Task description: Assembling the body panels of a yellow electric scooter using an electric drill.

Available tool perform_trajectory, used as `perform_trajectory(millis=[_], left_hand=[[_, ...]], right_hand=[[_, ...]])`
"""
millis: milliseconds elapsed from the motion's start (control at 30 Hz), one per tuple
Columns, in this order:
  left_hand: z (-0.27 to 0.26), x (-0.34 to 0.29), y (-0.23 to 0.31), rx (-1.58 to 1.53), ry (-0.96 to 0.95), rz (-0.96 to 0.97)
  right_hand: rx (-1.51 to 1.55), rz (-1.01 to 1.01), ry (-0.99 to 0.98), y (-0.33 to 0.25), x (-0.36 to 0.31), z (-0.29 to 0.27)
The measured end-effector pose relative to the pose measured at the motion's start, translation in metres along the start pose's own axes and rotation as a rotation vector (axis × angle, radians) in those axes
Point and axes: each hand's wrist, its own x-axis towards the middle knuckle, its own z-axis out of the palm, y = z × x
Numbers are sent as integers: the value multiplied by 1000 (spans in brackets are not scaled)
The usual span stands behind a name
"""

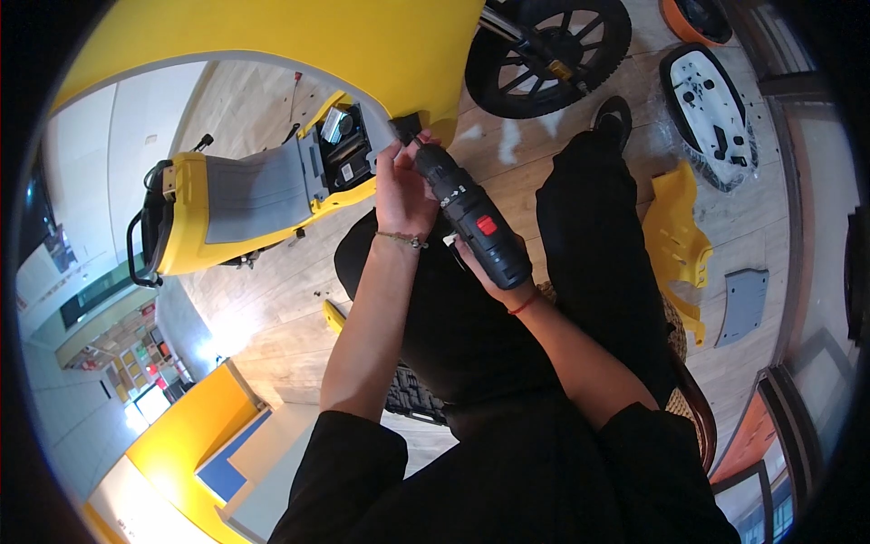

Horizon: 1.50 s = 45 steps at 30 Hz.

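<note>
My right hand (494, 276) is wrapped round the handle of a black cordless drill (480, 227) with a red patch on its body. The drill points up and away, its chuck close to a small black block (405, 126) at the edge of a large yellow scooter body panel (417, 54). Beside the chuck, my left hand (405, 195) has its thumb and fingers curled together at the drill's tip; what they pinch there is hidden. The drill bit cannot be made out.
Behind the panel stand the scooter's grey seat (258, 195) and an uncovered compartment (347, 150). A black wheel (548, 54) is ahead. On the floor at right lie a white-and-black part in clear wrap (710, 113), a yellow fairing (678, 227) and a grey plate (743, 306).
</note>
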Motion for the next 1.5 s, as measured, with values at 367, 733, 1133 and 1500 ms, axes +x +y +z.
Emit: perform_trajectory(millis=[367, 733, 1133, 1500], left_hand=[[-4, 0, 7, 45, -84, -39], [-9, 1, 9, 102, -69, -27], [-7, -2, 7, 69, -81, -17], [-8, -1, 4, -39, -74, -16]], right_hand=[[68, 23, 13, -6, -4, 2], [-51, -100, 13, 1, -8, 8], [-355, -248, 46, 4, -6, 8], [-99, -188, 63, -6, -2, 3]])
